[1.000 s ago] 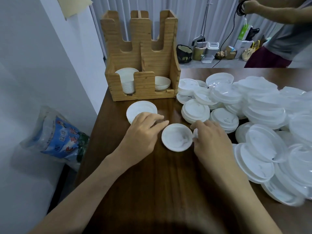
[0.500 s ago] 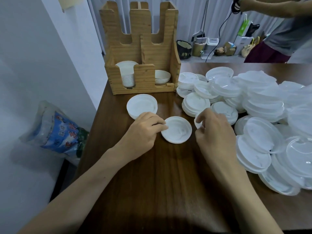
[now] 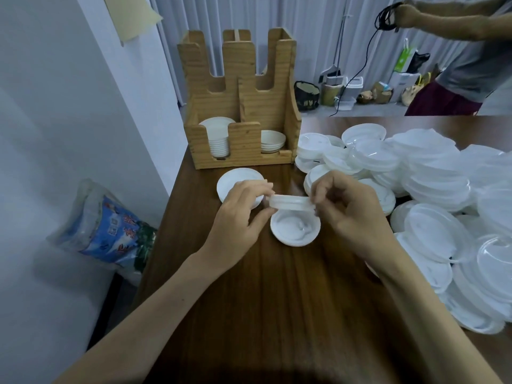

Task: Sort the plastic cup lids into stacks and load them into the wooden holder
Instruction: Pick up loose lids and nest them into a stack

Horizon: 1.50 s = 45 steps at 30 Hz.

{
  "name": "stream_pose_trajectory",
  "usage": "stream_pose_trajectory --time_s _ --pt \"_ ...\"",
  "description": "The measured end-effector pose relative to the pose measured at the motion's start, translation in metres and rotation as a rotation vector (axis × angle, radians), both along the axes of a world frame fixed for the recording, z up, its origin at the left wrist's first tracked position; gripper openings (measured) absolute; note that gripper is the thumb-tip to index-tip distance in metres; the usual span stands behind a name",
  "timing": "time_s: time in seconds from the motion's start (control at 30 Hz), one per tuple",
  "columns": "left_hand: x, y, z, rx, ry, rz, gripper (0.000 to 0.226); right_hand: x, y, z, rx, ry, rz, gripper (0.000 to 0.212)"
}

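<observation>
Both hands hold one white lid edge-on above the table: my left hand pinches its left rim, my right hand pinches its right rim. Directly under it a second white lid lies flat on the wood. Another lid stack sits behind my left hand. The wooden holder stands at the back, with a tall lid stack in its left slot and a low stack in its right slot. A big loose pile of lids covers the right side.
The brown table runs along a white wall on the left. A blue-printed plastic bag lies on the floor left of the table. A person stands at the far right, holding a black cable. Bags and bins stand on the floor behind.
My right hand brought a lid over from the pile. Both hands now hold it raised above the lid on the table, where before my left fingers touched that flat lid.
</observation>
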State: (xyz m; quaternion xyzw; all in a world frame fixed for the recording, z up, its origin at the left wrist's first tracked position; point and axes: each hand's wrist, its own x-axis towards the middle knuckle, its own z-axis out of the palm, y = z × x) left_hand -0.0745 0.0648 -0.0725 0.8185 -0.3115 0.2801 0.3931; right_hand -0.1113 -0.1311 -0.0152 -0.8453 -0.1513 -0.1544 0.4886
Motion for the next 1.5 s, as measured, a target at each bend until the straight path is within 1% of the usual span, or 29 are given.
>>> stream_pose_trajectory --time_s 0.07,0.13,0.27,0.37,0.4,0.47,0.57,0.63,0.77,0.83,0.93,1.0,1.13,1.27,1.5 --pt "-0.002 -0.001 -0.001 0.041 -0.105 0.0 0.014 0.004 -0.001 -0.003 0.102 0.002 -0.018 0.035" --pt "-0.004 -0.005 -0.002 0.097 -0.213 0.025 0.006 0.005 0.005 -0.008 0.185 0.023 -0.033 0.031" --pt "-0.009 -0.01 0.0 0.205 -0.384 0.028 0.009 0.003 0.018 -0.017 0.415 0.195 -0.089 0.018" --pt "-0.012 -0.012 -0.002 0.279 -0.5 0.034 0.012 0.003 0.019 -0.016 0.521 0.346 -0.02 0.026" --pt "-0.013 -0.013 -0.003 0.29 -0.516 0.028 0.013 0.004 0.018 -0.016 0.528 0.371 0.002 0.028" --pt "-0.014 -0.013 -0.004 0.283 -0.496 -0.001 0.014 0.007 0.016 -0.015 0.558 0.4 0.009 0.025" --pt "-0.013 -0.012 -0.004 0.278 -0.415 -0.034 0.027 0.014 0.009 -0.012 0.624 0.423 -0.029 0.018" --pt "-0.01 -0.009 -0.003 0.3 -0.383 -0.015 0.033 0.019 0.005 -0.009 0.589 0.402 -0.066 0.02" --pt "-0.007 -0.005 -0.004 0.347 -0.403 0.012 0.019 0.023 0.001 -0.004 0.503 0.398 -0.063 0.021" --pt "-0.008 -0.005 -0.004 0.363 -0.388 0.008 0.018 0.023 0.003 -0.007 0.404 0.369 -0.102 0.023" --pt "-0.009 -0.005 -0.003 0.333 -0.317 0.032 0.018 0.021 0.001 -0.014 0.19 0.273 -0.245 0.031" --pt "-0.009 -0.002 -0.003 0.337 -0.273 0.019 0.017 0.017 -0.002 -0.018 0.081 0.238 -0.303 0.032" --pt "-0.012 0.001 -0.007 0.467 -0.261 -0.079 0.015 0.014 -0.004 -0.024 -0.094 0.248 -0.337 0.032" --pt "-0.012 -0.002 -0.007 0.526 -0.256 -0.123 0.013 0.015 -0.002 -0.031 -0.188 0.289 -0.348 0.032" --pt "-0.01 -0.003 -0.011 0.597 -0.207 -0.162 0.022 0.014 0.003 -0.036 -0.24 0.322 -0.331 0.02"
